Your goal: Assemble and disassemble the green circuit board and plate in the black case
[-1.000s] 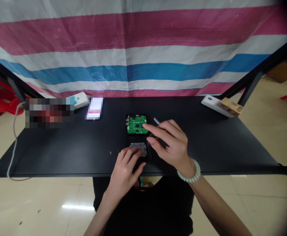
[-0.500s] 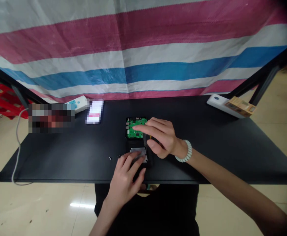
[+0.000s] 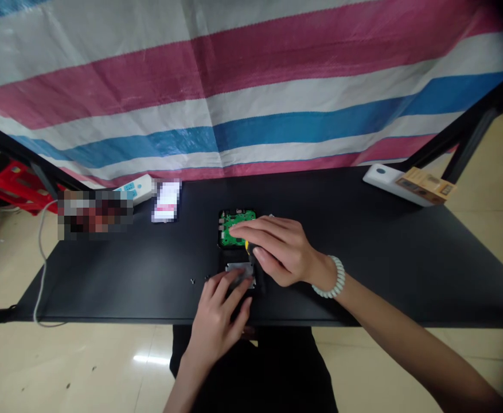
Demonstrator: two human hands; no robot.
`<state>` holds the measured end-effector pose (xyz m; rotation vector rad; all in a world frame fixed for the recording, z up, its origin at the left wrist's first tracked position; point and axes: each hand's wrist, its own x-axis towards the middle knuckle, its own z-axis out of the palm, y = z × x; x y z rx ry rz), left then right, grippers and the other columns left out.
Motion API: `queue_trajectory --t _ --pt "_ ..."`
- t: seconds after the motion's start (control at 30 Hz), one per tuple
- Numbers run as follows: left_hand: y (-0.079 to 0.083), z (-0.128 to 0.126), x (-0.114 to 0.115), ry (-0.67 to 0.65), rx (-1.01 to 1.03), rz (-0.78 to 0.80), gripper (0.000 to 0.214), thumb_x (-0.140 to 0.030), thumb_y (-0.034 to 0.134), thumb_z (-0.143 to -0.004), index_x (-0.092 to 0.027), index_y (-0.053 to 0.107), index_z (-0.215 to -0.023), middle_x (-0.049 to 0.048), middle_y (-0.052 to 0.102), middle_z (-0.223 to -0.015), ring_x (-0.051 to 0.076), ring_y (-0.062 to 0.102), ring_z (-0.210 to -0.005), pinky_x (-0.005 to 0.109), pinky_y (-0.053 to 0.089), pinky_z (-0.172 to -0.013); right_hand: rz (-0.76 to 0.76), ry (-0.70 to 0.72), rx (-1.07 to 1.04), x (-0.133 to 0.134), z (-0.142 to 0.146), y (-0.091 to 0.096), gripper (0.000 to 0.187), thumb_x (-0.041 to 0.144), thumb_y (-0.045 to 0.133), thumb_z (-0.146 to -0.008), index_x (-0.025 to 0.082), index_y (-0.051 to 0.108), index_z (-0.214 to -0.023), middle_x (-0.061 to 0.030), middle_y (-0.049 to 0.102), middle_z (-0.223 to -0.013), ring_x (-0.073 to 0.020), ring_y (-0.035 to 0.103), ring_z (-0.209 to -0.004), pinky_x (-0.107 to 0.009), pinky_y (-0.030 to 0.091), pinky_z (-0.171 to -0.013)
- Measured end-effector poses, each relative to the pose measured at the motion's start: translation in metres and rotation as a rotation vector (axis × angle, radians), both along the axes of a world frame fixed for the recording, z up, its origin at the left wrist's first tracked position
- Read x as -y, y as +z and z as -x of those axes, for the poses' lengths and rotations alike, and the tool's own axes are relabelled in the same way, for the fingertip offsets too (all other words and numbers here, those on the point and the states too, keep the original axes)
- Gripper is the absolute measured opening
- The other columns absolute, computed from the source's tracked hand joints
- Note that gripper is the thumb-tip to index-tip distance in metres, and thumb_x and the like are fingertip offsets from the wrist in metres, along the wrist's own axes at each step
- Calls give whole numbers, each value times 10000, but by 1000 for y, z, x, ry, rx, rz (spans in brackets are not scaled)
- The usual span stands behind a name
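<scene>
My right hand (image 3: 283, 249) is closed around a screwdriver (image 3: 249, 248) with a black and yellow handle, most of it hidden by the fingers. Its shaft points down at the upper right corner of a silver metal plate (image 3: 246, 267). That plate sits in a black plastic cover (image 3: 260, 285). On the plate rest the spread fingertips of my left hand (image 3: 221, 312), the thumb apart near the cover's lower edge. Just beyond lies a green circuit board (image 3: 238, 219) in a black case, partly under my right fingers. Small screws (image 3: 192, 281) lie left of the plate.
A phone (image 3: 167, 201) and a white power strip (image 3: 139, 189) lie at the back left of the black table (image 3: 126, 275). At the back right are a white elongated object (image 3: 389, 180) and a brown box (image 3: 425, 184). A striped sheet (image 3: 251, 92) hangs behind.
The view has shifted slightly. The screwdriver is turned in my right hand, its yellow part now showing, and the fingers have drawn together over it. My left hand stays on the plate.
</scene>
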<state>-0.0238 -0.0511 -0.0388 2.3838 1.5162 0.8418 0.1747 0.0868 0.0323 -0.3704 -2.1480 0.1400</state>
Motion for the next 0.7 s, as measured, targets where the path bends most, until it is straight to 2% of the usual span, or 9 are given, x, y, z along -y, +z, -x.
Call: queue_trajectory --t 0.07,0.2,0.27,0.37,0.43,0.5,0.57,0.63,0.7 --pt "-1 1 0 3 -3 -7 452 -166 609 -1045 -260 615 -1488 107 631 -1448 293 555 -1291 486 520 -1087 -4 -1 -38 1 2 -1 323 151 543 -1016 146 674 -1311 -87 795 -1127 -182 765 -992 -330 646 -866" --pt "-2 1 1 12 -13 -26 442 -174 604 -1049 -260 622 -1482 121 659 -1378 296 580 -1255 484 541 -1049 -143 -39 -90 2 4 -5 304 307 722 -991 181 704 -1268 -12 775 -905 -160 733 -781 -299 633 -725" --pt "-2 0 1 16 -13 -40 431 -180 607 -1048 -256 632 -1471 121 663 -1371 296 586 -1246 484 543 -1046 -106 -10 -65 3 3 -5 330 331 630 -1037 159 690 -1312 -52 791 -1001 -185 761 -884 -328 649 -775" --pt "-1 0 0 15 -14 -58 422 -180 617 -1041 -253 643 -1455 115 667 -1375 291 591 -1240 471 544 -1044 21 58 -14 5 3 -3 389 199 464 -1053 142 639 -1395 -106 778 -1234 -198 759 -1103 -356 655 -894" --pt "-1 0 0 16 -20 -59 427 -174 613 -1042 -256 639 -1460 114 668 -1368 290 587 -1242 466 541 -1042 18 36 -39 5 4 -3 339 177 508 -1044 178 661 -1346 -73 794 -1150 -169 768 -1008 -321 652 -850" --pt "-1 0 1 19 -24 -49 437 -168 604 -1046 -258 629 -1473 116 664 -1354 292 577 -1241 464 537 -1037 -65 -12 -95 4 5 -6 205 237 639 -1025 207 707 -1217 -19 783 -942 -146 743 -809 -288 633 -738" --pt "-2 1 1 19 -25 -42 439 -162 601 -1048 -258 624 -1476 118 660 -1338 294 566 -1239 463 531 -1034 -140 -27 -118 3 4 -7 147 316 696 -1013 210 727 -1110 1 743 -827 -144 704 -711 -288 613 -677" --pt "-2 1 2 16 -27 -46 435 -158 607 -1045 -255 626 -1469 118 658 -1329 299 561 -1240 465 523 -1037 -129 -12 -94 2 2 -6 221 372 608 -1055 198 735 -1104 -32 765 -886 -165 722 -758 -313 623 -695" --pt "-2 0 1 13 -32 -54 430 -153 610 -1041 -253 630 -1458 117 654 -1341 300 562 -1241 463 518 -1040 -58 25 -55 3 0 -2 299 309 476 -1079 185 728 -1181 -72 797 -1068 -187 760 -914 -345 646 -787"
